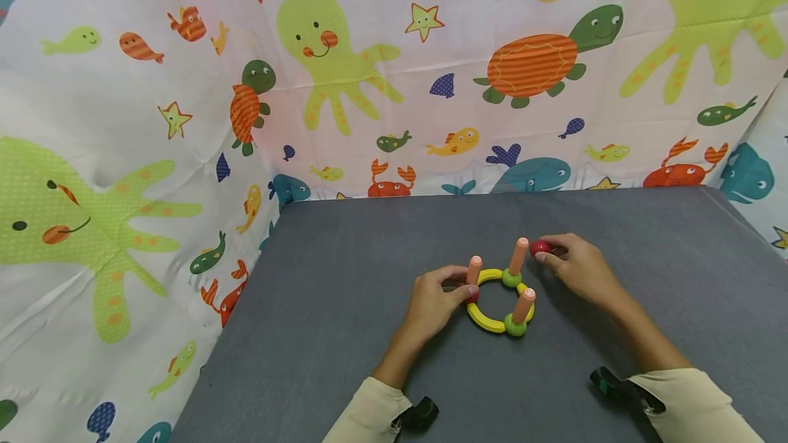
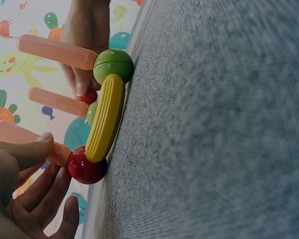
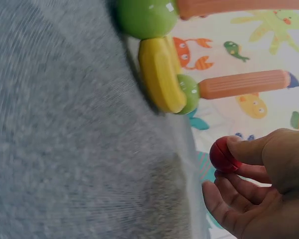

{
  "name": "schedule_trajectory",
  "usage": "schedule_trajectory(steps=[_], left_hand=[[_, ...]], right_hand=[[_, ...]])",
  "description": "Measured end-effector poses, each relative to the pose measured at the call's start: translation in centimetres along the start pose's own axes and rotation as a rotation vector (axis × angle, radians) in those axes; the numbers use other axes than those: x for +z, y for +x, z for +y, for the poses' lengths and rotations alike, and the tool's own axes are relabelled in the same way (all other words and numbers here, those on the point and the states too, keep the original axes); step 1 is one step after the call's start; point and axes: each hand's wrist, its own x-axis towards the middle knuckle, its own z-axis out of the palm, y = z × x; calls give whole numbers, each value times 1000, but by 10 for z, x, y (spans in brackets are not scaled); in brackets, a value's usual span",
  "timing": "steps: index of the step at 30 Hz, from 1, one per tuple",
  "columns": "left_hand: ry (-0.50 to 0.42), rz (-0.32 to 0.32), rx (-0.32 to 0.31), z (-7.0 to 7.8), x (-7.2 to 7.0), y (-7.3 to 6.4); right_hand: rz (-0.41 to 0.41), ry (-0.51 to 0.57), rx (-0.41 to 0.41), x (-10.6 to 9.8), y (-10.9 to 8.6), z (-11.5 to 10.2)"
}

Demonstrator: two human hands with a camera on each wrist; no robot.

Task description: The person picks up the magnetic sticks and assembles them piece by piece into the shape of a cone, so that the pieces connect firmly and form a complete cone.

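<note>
A ring of curved yellow pieces (image 1: 486, 322) joined by balls lies on the grey table. Orange ridged sticks rise from two green balls (image 1: 516, 326) and one red ball (image 2: 87, 165). At the ring's left side my left hand (image 1: 436, 299) pinches the orange stick (image 2: 60, 152) just above that red ball, thumb in front and fingers behind. Off the ring's far right side, my right hand (image 1: 579, 266) holds a loose red ball (image 3: 223, 155) between thumb and fingertips. That ball has a groove round it and is raised near an upright orange stick (image 1: 519, 256).
The grey table (image 1: 345, 245) reaches back to a white cloth (image 1: 369, 156) printed with sea animals, which also hangs along the left. Dark wrist cameras (image 1: 421, 415) sit at both cuffs.
</note>
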Motion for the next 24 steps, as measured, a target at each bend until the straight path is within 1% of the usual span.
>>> schedule_trajectory(steps=[4, 7, 11, 16, 19, 24], left_hand=[[0, -2, -11, 1, 0, 0], [1, -3, -15, 1, -1, 0], [-1, -3, -12, 1, -1, 0], [7, -4, -25, 0, -1, 0], [8, -7, -34, 1, -1, 0], [9, -9, -25, 1, -1, 0]], right_hand=[[27, 53, 8, -7, -7, -8], [53, 118, 9, -13, -11, -15], [107, 166, -31, -20, -15, -23], [170, 147, -67, -25, -19, -33], [186, 148, -76, -25, -21, -41], [193, 171, -114, -21, -24, -53]])
